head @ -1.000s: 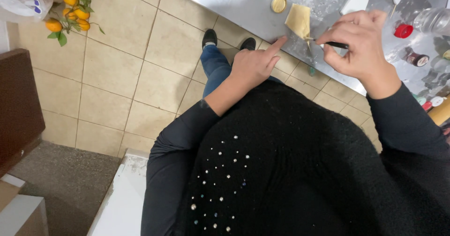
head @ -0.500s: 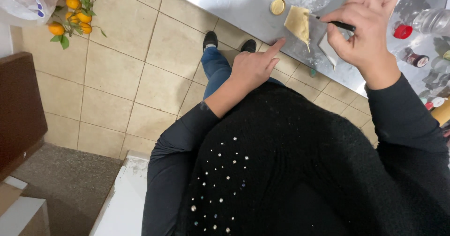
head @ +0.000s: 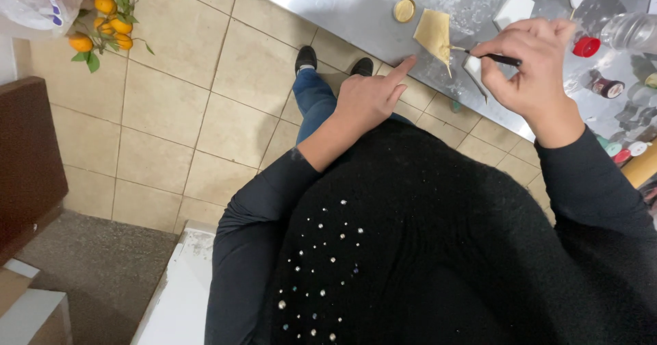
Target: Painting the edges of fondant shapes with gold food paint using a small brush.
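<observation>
**Head view: thin tool held against a tan sheet on a floured metal table**

A grey metal table (head: 356, 9) with a dull, smooth top dusted in white powder is seen from above. A flat, tan, roughly four-sided sheet (head: 434, 31), matte like dough or clay, lies near the table edge. A slim dark-handled tool (head: 494, 58) is pinched in the right hand (head: 530, 64), fingers curled tight around the handle, wrist bent, tip touching the sheet's lower corner. The left hand (head: 369, 98) is loosely fisted and holds nothing; its index finger is stretched out toward the table edge just below the sheet, contact cannot be told.

A small round gold lid (head: 404, 9) sits just left of the sheet. A white angular block (head: 513, 8) lies to the right, and a red cap (head: 586, 46) beyond the right hand. Beige floor tiles (head: 171, 105) and small oranges with leaves (head: 109, 27) are seen at left.
</observation>
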